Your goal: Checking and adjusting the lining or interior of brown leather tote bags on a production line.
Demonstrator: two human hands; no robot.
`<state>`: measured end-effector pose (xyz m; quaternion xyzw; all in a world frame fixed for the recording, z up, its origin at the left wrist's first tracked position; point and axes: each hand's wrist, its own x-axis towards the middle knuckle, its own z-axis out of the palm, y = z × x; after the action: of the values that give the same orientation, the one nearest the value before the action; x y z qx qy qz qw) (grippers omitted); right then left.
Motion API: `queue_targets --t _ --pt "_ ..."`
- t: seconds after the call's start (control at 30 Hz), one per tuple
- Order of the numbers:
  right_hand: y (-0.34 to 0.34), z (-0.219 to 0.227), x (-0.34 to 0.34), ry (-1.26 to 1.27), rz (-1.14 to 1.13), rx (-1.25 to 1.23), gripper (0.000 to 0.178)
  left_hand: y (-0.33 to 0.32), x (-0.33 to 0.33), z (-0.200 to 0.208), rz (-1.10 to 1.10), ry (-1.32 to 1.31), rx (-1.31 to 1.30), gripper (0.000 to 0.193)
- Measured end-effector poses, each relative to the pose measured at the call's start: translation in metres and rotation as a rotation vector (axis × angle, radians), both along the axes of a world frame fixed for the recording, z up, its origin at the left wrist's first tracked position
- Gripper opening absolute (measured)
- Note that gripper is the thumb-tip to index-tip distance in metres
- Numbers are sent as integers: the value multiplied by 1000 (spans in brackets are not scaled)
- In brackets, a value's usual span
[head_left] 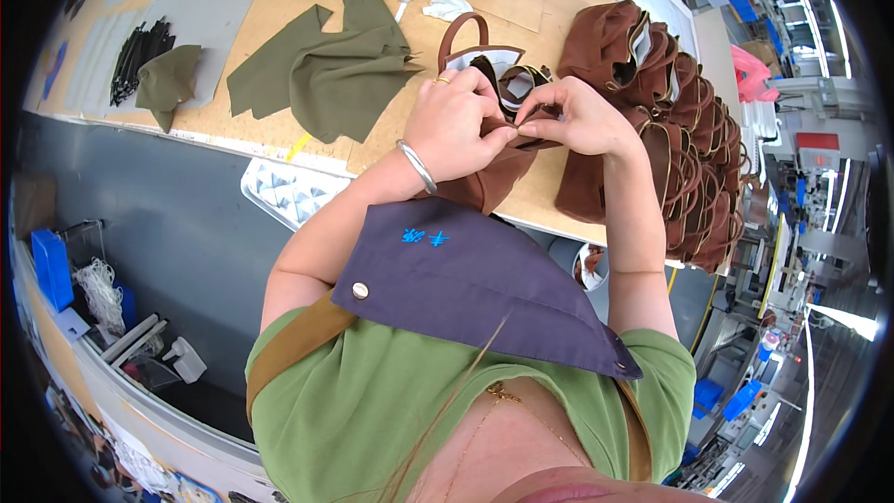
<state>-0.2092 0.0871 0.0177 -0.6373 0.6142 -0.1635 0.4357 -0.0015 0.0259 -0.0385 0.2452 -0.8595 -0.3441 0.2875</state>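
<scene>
A brown handbag [486, 184] with a pale lining is at the near edge of the wooden table, close against my apron. Its curved carrying handle [460, 30] rises on the far side of the opening. My left hand [458, 126], a silver bangle on its wrist, pinches the bag's top edge between thumb and fingers. Facing it, my right hand [579, 117] grips the same edge, and the two sets of fingertips nearly meet. What lies exactly between the fingertips is too small to make out. The bag's lower part is partly hidden behind my apron [484, 270].
Olive-green cloth [349, 74] lies on the table left of the bag. Farther left are a bundle of black strips [140, 58] and a smaller green cloth [168, 84]. Brown bags [610, 42] are piled at the right. Crumpled white material [448, 6] sits beyond.
</scene>
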Motion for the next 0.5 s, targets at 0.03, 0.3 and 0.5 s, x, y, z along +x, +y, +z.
queue_targets --t 0.03,0.3,0.5 --pt "-1 3 2 25 13 6 11 -5 1 -1 -31 27 8 20" --pt "-5 6 5 44 31 -29 14 -23 8 11 -225 5 99 28" --pt "-9 6 5 112 63 -61 16 -25 8 5 -243 36 -6 21"
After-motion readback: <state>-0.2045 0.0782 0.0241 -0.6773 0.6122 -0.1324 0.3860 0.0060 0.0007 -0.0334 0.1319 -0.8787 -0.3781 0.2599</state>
